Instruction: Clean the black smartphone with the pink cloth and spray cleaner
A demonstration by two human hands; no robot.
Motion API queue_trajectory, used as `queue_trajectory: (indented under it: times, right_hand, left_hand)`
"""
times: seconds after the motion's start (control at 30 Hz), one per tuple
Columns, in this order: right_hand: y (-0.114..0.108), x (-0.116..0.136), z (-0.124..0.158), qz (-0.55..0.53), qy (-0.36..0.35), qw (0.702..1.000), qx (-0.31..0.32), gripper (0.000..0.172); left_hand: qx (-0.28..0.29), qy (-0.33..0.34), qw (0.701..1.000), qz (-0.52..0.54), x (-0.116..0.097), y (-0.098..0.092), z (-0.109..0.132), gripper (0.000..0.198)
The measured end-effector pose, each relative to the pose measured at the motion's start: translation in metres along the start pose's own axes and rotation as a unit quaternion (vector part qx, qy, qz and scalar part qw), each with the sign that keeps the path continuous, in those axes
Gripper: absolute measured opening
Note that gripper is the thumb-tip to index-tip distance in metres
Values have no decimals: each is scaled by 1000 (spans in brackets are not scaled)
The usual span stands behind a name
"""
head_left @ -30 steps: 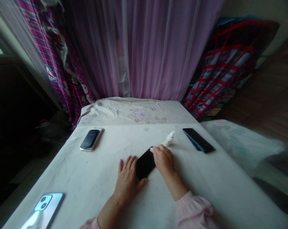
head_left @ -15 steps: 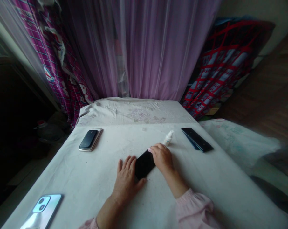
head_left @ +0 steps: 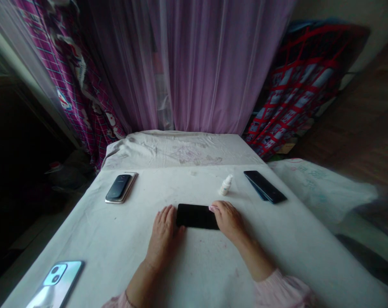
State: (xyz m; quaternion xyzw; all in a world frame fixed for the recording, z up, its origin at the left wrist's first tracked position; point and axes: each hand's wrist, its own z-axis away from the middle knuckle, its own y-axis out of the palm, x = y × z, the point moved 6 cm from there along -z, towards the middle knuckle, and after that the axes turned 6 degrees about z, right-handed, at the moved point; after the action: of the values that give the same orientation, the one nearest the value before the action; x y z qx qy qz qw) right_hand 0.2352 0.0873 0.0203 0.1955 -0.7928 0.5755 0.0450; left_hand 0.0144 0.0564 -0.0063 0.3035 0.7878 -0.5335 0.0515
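At the far left, a pink plaid cloth [head_left: 75,85] hangs beside the sheer purple curtain [head_left: 194,64]. Below it on the white-sheeted table [head_left: 85,226], a silver-blue smartphone [head_left: 57,284] with a twin camera lies at the near corner, and further back a dark blue smartphone [head_left: 118,187] sits on a pale metallic case [head_left: 132,182].

Your left hand [head_left: 162,239], in a pink sleeve [head_left: 117,301], lies open and flat, its fingertips against the left short end of the black smartphone [head_left: 195,216]. That phone lies face-up or face-down, you can't tell which, flat on the sheet directly in front of you, its long axis running left to right between your hands. Your right hand [head_left: 229,221] is cupped over the phone's right end, fingers bent down; a small pink scrap [head_left: 213,208] shows at the fingertips. You can't tell whether this hand has real hold of the phone or only rests there. The right hand overlaps the phone more.

Further right stand a small white dropper bottle [head_left: 226,185] and a black smartphone on a blue one [head_left: 264,187], and beyond them hangs a red-and-navy patterned cloth [head_left: 305,81].
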Motion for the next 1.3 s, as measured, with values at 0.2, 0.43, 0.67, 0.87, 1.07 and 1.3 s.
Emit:
queue_trajectory:
  times: [0.2,0.43,0.67,0.87,1.07,1.3]
  right_hand:
    - [-12,34,35,-92,-3,992,89,22]
    - [-8,68,28,-233,-32,960,151,17]
    - [-1,23,0,-124,27,991,-47,21]
    - [6,17,-3,-92,16,993,-68,27]
    - [6,3,9,-92,40,984,-146,29]
    - [6,19,12,-6,11,995,-101,23]
  left_hand:
    - [-49,-9,998,32,4,-12,-11,25]
    - [4,-31,999,14,-4,-16,-12,30]
    - [111,-48,992,-48,-17,6,8,94]
    - [196,18,980,-17,-17,8,-21,85]
    - [138,-6,990,-24,5,0,-24,72]
    - [38,13,999,-17,11,6,-9,62]
